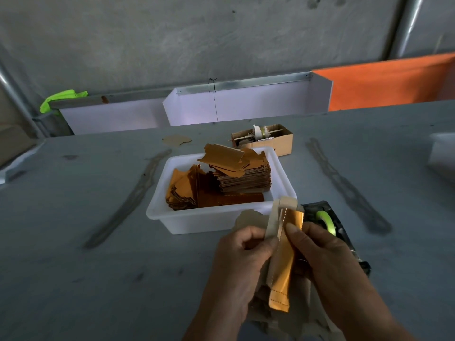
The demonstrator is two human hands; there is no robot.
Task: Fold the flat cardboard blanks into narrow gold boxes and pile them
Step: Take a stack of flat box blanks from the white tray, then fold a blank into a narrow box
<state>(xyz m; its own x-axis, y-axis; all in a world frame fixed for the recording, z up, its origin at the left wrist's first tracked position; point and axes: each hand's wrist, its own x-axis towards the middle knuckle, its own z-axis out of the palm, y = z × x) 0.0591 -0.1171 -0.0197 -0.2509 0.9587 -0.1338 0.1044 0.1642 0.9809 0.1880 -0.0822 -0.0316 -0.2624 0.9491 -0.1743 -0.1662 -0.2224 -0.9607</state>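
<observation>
A narrow gold cardboard blank (283, 264), partly folded lengthwise, stands upright between both hands near the table's front edge. My left hand (238, 262) grips its left, brown-backed flap with curled fingers. My right hand (322, 257) pinches the gold right side, thumb pressed on the face near the top. Behind them a white plastic tub (170, 215) holds a tall stack of flat gold blanks (243, 173) and some loose ones leaning at its left. Beneath my hands lie more pieces of brown-backed cardboard (305, 313), mostly hidden.
A black tape dispenser with a green roll (327, 222) sits right of my hands. A small open brown carton (266, 139) stands behind the tub. White panels (246, 104) line the table's far edge, an orange sheet (389, 80) at the right.
</observation>
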